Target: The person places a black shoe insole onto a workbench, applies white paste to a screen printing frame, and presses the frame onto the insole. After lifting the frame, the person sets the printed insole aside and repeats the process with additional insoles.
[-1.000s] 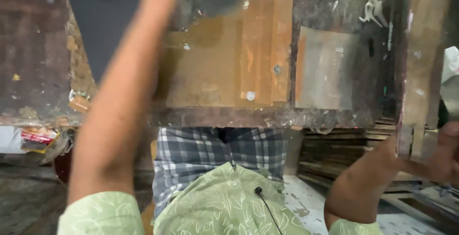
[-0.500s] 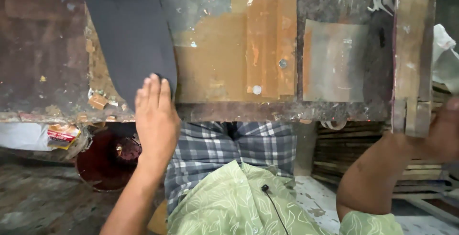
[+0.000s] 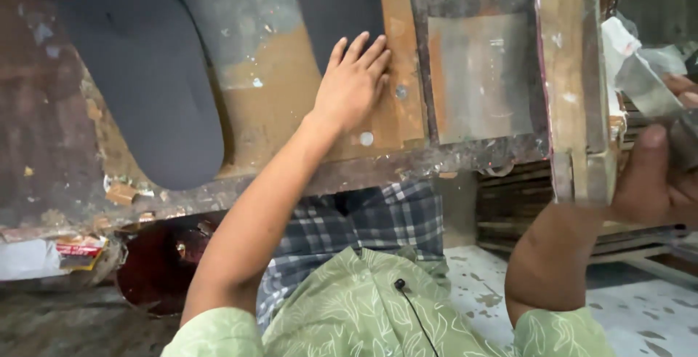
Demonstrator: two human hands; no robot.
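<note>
Now left hand [image 3: 352,84] flat near workbench [image 3: 291,110] edge — spread.

workbench [image 3: 276,102]: worn, rough wood, stained and paint-flecked
sole sheet [image 3: 145,73]: matt dark rubber, smooth
plate [image 3: 480,73]: dull, scratched metal
shirt [image 3: 363,313]: soft printed green cloth

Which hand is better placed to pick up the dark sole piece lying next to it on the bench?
Left. The left hand lies flat and empty beside the dark sole piece; the right hand is off the bench edge, gripping something.
</note>
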